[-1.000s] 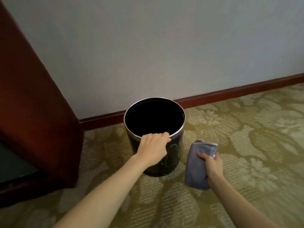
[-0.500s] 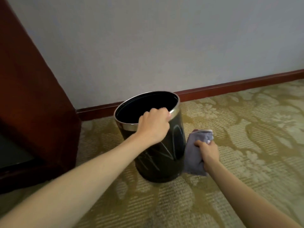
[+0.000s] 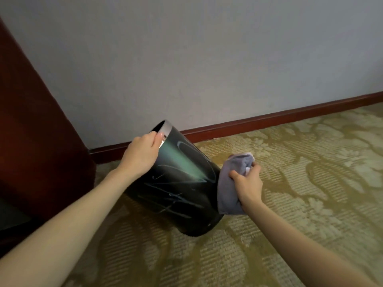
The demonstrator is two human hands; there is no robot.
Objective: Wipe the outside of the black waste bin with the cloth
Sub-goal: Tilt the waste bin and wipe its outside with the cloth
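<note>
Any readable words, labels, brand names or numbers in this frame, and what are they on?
None readable.
Black waste bin: pale scribbled lines and loops on its side, not legible as letters.
Cloth: a small white tag by the right hand, too small to read.

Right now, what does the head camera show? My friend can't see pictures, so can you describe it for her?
A person's left hand grips the silver rim of a black waste bin, tilting it leftward on patterned carpet, while the right hand presses a bunched grey cloth against its side. A pale wall with dark red skirting stands behind.
</note>
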